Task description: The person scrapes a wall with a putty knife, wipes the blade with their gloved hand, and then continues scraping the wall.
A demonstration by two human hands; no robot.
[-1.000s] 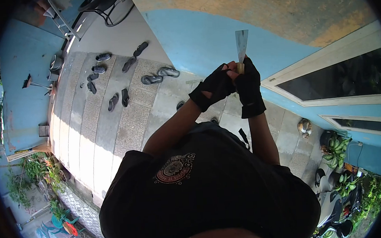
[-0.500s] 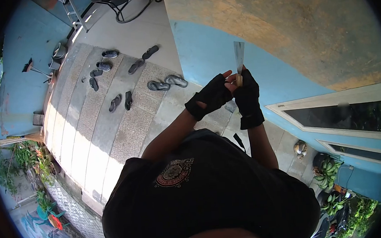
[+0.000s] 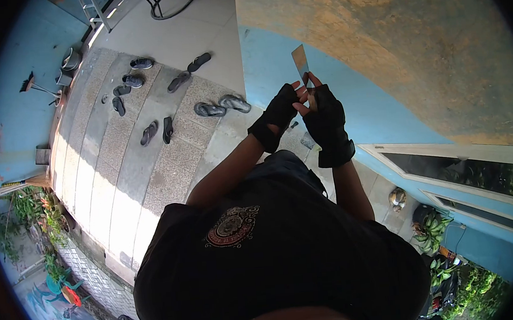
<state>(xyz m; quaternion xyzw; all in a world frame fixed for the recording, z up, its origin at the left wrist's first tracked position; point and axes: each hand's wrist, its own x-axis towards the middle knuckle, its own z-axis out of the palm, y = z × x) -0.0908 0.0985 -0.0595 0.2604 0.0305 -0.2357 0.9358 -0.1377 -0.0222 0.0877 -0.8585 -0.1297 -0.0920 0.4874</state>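
A putty knife [image 3: 301, 62] with a flat metal blade and a short light handle is raised in front of the wall, its blade pointing up and slightly left. My right hand [image 3: 327, 119], in a black fingerless glove, is closed around the handle, which is mostly hidden by the fingers. On the other side, my left hand [image 3: 278, 112], gloved the same way, has its fingers stretched toward the base of the blade, fingertips right beside it. Behind the tool rises a wall [image 3: 352, 88], light blue below and with a patchy brown, worn area above.
Several sandals and shoes [image 3: 210, 109] lie on the paved floor [image 3: 173, 166] to the left. A framed window [image 3: 447, 170] is in the wall at right. A cat [image 3: 397, 199] sits near potted plants [image 3: 431, 234]. A ladder [image 3: 94, 14] and a broom [image 3: 37, 86] stand at far left.
The putty knife has tilted to the left and its blade has turned, now reflecting brown. Both hands have moved slightly left, and the left fingers are more extended. The camera view has shifted a little.
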